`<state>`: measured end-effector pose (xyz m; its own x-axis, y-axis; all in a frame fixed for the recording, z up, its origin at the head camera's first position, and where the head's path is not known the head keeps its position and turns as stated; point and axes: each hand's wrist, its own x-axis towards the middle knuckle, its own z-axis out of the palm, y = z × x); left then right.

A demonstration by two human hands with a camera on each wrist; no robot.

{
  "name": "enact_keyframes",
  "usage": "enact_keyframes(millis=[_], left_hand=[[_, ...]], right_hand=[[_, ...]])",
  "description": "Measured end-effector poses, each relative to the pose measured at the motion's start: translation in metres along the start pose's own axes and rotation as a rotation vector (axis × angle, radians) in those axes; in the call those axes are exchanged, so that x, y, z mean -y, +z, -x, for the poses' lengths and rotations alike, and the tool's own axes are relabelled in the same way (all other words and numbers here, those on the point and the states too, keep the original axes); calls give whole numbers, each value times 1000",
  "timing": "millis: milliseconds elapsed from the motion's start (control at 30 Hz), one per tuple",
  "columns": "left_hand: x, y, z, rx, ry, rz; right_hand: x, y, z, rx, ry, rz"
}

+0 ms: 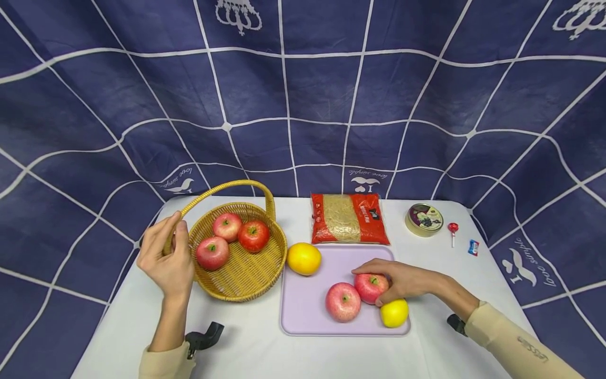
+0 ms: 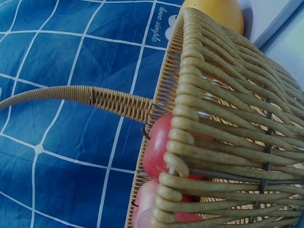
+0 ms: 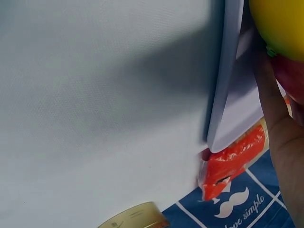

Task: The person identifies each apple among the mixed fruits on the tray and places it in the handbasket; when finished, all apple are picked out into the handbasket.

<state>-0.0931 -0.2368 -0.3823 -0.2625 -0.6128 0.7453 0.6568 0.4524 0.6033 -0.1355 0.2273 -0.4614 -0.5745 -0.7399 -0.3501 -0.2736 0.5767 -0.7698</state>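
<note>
- Head view, surface: a white table (image 1: pixel 255 352) carries a lilac tray (image 1: pixel 303 310), taken here as the landmark. A navy cloth with a white grid (image 1: pixel 303 105) hangs behind the table and drapes past both of its sides.
- Head view, right hand (image 1: pixel 407 281): lies over the tray's right half, fingers curled round a red apple (image 1: pixel 371 287) that rests on the tray. A second apple (image 1: pixel 343 301) sits on the tray touching it on the left, and a lemon (image 1: pixel 394 312) sits at the tray's right front corner, against the hand.
- Head view, left hand (image 1: pixel 168 260): well left of the tray, it grasps the rim and handle base of a wicker basket (image 1: pixel 246 276) holding three apples (image 1: pixel 232 237).
- Head view, other items: an orange (image 1: pixel 304 258) stands at the tray's left rear corner; a red packet (image 1: pixel 348 218) lies just behind the tray; a round tin (image 1: pixel 424 219), a lollipop (image 1: pixel 452 231) and a small wrapped sweet (image 1: pixel 473 247) lie to its right rear.
- Left wrist view: the woven basket wall (image 2: pixel 228 142) fills the frame, apples (image 2: pixel 159 147) showing through its weave, the handle (image 2: pixel 95 99) arching over the blue cloth; the orange (image 2: pixel 213 12) lies beyond. The hand itself is out of frame.
- Right wrist view: the tray's edge (image 3: pixel 223 95) stands against the white table surface (image 3: pixel 95 95); a finger (image 3: pixel 280 142) runs beside the lemon (image 3: pixel 280 23); the packet's corner (image 3: pixel 232 166) and the tin's rim (image 3: pixel 133 219) lie beyond the tray.
</note>
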Motion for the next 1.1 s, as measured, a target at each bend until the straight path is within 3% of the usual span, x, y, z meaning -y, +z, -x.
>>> enact_keyframes(millis=[567, 1100], left_hand=[[0, 1, -1, 8, -3, -8], [-1, 0, 0, -4, -4, -4]], right_hand=[[1, 3, 1, -31, -7, -1], [7, -2, -2, -127, -37, 96]])
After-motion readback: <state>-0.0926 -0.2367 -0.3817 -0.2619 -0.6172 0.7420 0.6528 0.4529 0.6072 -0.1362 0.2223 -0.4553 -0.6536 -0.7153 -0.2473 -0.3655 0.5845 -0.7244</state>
